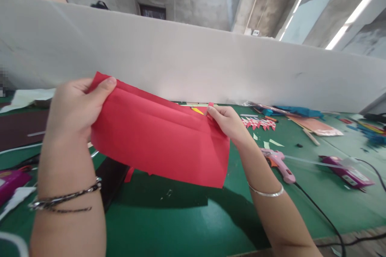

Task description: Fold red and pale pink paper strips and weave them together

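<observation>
"So, where is that broad, creased red sheet of paper-like material (163,140)?"

"Up in the air above the glossy green bench (181,229), stretched between the two hands and sloping down toward the right one."

"How does the left hand (75,104) have it?"

"Pinched at the upper left corner, thumb flat on the near face, the other fingers hidden or curled behind. The corner pokes up past the knuckles."

"And the right hand (224,122)?"

"Thumb and fingertips nipped together on the top edge near its right end, so most of the sheet lies left of that hand and below it."

"What's around?"

"A flat black object (113,176) sits partly under the sheet's lower left. Right of the right forearm are a pink glue gun (280,164) and, farther off, a purple boxy device (346,170). A long white partition (196,60) stands behind."
</observation>
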`<state>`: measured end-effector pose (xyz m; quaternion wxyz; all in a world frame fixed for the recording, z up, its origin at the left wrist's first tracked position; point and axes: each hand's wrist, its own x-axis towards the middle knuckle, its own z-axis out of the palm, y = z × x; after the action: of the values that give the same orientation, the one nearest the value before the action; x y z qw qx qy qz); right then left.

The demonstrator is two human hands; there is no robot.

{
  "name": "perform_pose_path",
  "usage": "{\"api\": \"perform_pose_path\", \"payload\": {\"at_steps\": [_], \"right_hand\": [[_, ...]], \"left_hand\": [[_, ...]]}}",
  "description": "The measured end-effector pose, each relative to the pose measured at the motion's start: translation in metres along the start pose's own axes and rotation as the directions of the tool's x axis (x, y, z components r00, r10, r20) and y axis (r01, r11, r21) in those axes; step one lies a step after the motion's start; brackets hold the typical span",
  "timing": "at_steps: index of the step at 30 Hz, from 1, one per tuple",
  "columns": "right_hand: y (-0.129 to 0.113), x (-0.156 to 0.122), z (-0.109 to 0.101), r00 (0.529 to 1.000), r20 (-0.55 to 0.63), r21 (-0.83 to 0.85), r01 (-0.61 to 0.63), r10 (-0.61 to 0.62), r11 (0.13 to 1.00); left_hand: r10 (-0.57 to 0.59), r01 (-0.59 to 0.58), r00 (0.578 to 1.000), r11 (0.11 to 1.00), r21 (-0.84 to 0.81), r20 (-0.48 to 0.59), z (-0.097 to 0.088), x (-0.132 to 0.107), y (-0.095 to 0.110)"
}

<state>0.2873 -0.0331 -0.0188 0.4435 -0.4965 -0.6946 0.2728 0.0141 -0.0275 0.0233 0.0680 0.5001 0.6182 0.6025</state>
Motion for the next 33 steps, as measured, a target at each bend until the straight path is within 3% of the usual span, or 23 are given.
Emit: {"api": "perform_pose_path", "payload": {"at_steps": [7,14,24,29,33], "right_hand": [[-0.008,-0.006,-0.009,0.989,0.147,-0.101,0.008,0.007,0.995],[-0.004,-0.006,-0.01,0.984,0.179,-0.092,0.034,-0.017,0.995],[0.013,0.006,-0.014,1.0,-0.005,-0.157,-0.025,0.024,0.987],[0.004,-0.002,-0.016,0.99,0.138,-0.14,0.001,0.019,0.99],[-0.002,-0.005,-0.015,0.987,0.162,-0.234,0.014,0.025,0.972]], "left_hand": [[-0.034,0.034,0.999,0.999,-0.003,-0.029,-0.002,-0.001,0.003],[-0.006,0.006,1.0,1.0,-0.022,-0.022,-0.003,-0.001,0.001],[0.061,-0.062,0.995,0.998,-0.017,-0.08,-0.004,0.001,-0.003],[0.034,-0.033,0.996,0.999,0.011,-0.077,-0.004,-0.002,0.002],[-0.004,0.003,0.998,1.0,-0.008,-0.059,-0.004,-0.004,0.009]]}}
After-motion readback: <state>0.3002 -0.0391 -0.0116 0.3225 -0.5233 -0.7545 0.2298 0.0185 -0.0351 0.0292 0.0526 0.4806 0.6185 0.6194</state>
